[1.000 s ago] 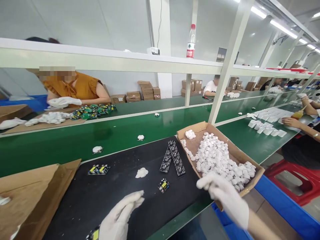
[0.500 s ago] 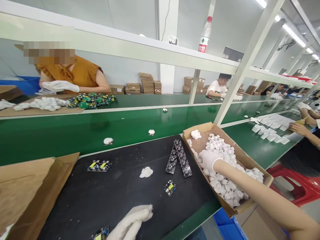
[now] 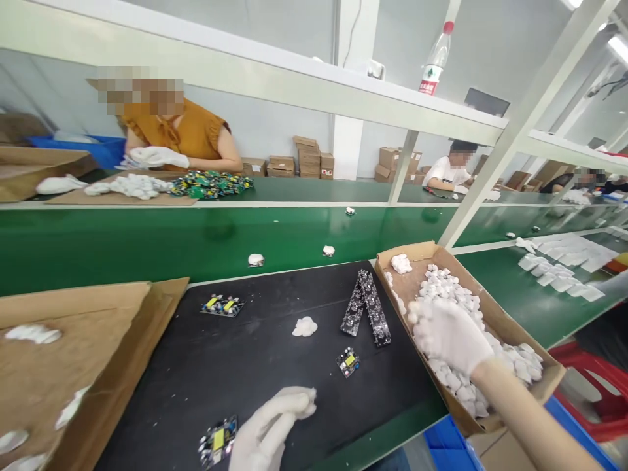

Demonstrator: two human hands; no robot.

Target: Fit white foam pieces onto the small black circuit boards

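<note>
My left hand (image 3: pixel 275 425), in a white glove, hovers over the near part of the black mat (image 3: pixel 186 379). Its fingers are bent and pressed together; whatever they may hold is hidden. Just left of it lies a circuit board (image 3: pixel 218 443) with a yellow component. My right hand (image 3: pixel 449 330), gloved too, is above the cardboard tray (image 3: pixel 552 386) of white soft-looking pieces (image 3: pixel 454 288). Motion smears its fingers, so their grip is unclear. Between the hands lie a white flattened piece (image 3: pixel 305 326), a small board (image 3: pixel 348 362) and two crossed dark board strips (image 3: pixel 375 314).
A joined pair of boards (image 3: pixel 222 305) lies at the mat's far left. Another cardboard tray (image 3: pixel 112 340) stands left. Beyond runs a green conveyor (image 3: pixel 147 242) carrying white-topped boards (image 3: pixel 256 260). A slanted shelf post (image 3: pixel 485 176) rises behind the right tray. A co-worker (image 3: pixel 176 140) sits opposite.
My right hand has drawn up and back from the white pieces, turning its back more to view. My left hand stays almost in place. The whole view has shifted leftward.
</note>
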